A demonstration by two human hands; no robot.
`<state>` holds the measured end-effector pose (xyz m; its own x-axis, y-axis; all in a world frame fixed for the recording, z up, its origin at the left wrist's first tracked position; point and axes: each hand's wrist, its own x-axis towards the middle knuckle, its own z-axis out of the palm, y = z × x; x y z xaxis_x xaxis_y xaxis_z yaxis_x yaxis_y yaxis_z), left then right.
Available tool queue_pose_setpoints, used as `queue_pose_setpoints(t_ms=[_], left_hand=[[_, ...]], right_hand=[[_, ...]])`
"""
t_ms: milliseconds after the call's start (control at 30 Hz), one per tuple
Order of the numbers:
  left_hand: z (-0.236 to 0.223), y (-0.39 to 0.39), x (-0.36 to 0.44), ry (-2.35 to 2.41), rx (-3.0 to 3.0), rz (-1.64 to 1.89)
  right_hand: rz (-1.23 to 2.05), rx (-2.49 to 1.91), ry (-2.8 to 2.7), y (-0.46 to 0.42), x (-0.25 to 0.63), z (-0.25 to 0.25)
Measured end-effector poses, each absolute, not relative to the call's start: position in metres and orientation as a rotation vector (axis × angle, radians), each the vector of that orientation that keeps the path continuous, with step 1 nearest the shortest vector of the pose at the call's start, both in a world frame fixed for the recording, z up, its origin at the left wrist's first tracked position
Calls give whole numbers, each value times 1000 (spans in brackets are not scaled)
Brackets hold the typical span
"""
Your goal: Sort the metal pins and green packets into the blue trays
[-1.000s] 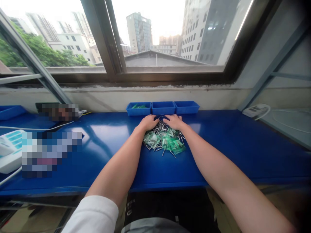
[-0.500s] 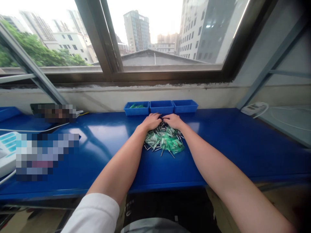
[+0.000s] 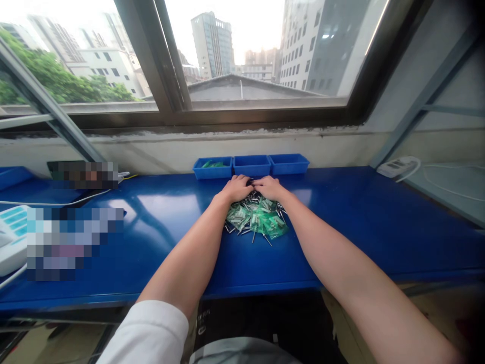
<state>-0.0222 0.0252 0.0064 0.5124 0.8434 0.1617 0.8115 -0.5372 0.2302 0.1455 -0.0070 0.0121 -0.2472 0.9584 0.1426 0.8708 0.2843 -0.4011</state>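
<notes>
A heap of loose thin metal pins (image 3: 251, 202), silvery with some dark parts, lies on the blue tabletop (image 3: 261, 270). Green clear plastic bags (image 3: 267, 223) with small pieces in them rest on its near side. My left hand (image 3: 238, 188) curves over the far left of the heap, fingers stretched out. From the far right, my right hand (image 3: 268, 187) reaches round in the same way, its fingers close to those of the left. Both palms face the pins, and neither hand visibly grips one. The hands hide the heap's far edge.
Three blue trays (image 3: 252, 167) stand in a row beyond my hands; the left one holds green bags (image 3: 212, 165). A white device (image 3: 13, 230) is at the left, near blurred items. A power strip (image 3: 398, 167) lies at the right. Behind is a window.
My hands have drawn slightly closer together at the heap's far side. The heap and bags look almost the same, and the view has shifted a little.
</notes>
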Motion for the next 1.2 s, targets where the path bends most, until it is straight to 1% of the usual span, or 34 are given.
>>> queue_pose_setpoints(t_ms=[133,300,500,667,867,1200], left_hand=[[9,23,-23,1385,2642,401],[15,20,-24,1240,2652,482],[18,16,-27,1214,2505,584],[12,17,-31,1310,2616,662],[13,11,-32,1287,2585,545],[15,6,-33,1283,2485,744]], right_hand=[[411,-1577,-2145,-7,148,13],[394,-1491,-2100,-7,153,12],[254,-1446,-1979,-9,155,11],[174,-1535,-2005,0,155,5],[225,-1593,-2046,2,152,4],[350,-1528,-1920,-3,154,8]])
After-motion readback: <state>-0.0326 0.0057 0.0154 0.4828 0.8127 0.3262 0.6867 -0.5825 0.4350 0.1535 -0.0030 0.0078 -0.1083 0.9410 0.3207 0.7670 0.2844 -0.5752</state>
